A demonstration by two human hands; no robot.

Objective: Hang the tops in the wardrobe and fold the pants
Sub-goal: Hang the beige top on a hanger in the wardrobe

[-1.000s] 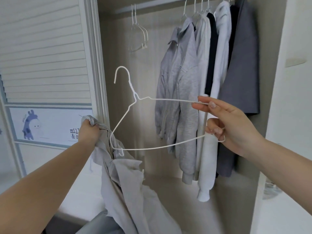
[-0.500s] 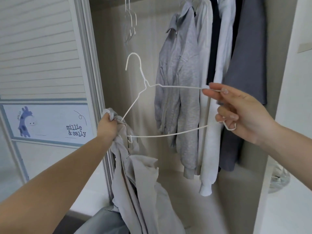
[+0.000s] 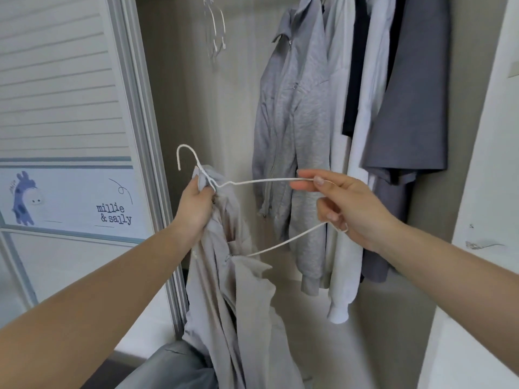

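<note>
A left hand (image 3: 193, 209) is gripping a grey top (image 3: 233, 276) bunched at the neck of a white hanger (image 3: 252, 182), in front of the open wardrobe (image 3: 191, 94), while the right hand (image 3: 345, 209) is pinching the hanger's far shoulder, fingers curled around the wire. The thin wire is likely to twist, letting the half-threaded top slide off.

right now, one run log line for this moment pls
step: threading top onto hanger | left hand: grips beige top | right hand: holds white wire hanger | wardrobe: open, tops hung
</note>
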